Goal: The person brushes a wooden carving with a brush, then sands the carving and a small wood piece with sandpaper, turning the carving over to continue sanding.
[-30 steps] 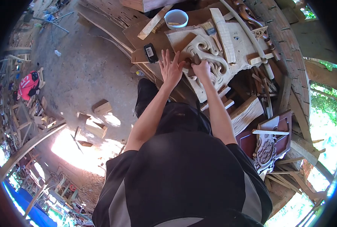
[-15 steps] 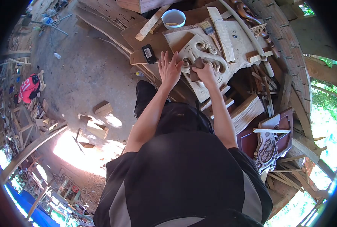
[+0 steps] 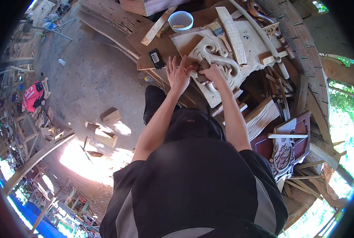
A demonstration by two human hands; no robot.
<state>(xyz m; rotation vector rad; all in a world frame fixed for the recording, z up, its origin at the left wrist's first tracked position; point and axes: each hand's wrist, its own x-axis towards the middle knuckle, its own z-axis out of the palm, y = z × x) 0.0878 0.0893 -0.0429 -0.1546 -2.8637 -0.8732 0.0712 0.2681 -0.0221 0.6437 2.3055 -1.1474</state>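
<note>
A pale carved wooden piece with scrolls [image 3: 210, 49] lies on the workbench in front of me. My right hand [image 3: 213, 75] pinches a folded brown piece of sandpaper [image 3: 204, 64] against the left part of the carving. The fingers cover part of the sandpaper. My left hand [image 3: 178, 74] is at the carving's left edge, fingers spread, with the thumb side close to or touching the wood. Beyond its fingertips lies a black box with a white label [image 3: 156, 58].
A white bowl [image 3: 181, 21], a paintbrush [image 3: 216, 28] and a wooden strip [image 3: 231, 35] lie behind the carving. Offcuts [image 3: 261, 117] and a carved panel [image 3: 283, 152] are at right. Wood blocks [image 3: 105, 137] lie on the floor; a person in red [image 3: 33, 95] is far left.
My right hand has shifted slightly left and down on the carving, and the sandpaper sits at a different angle. My left hand stays in nearly the same place.
</note>
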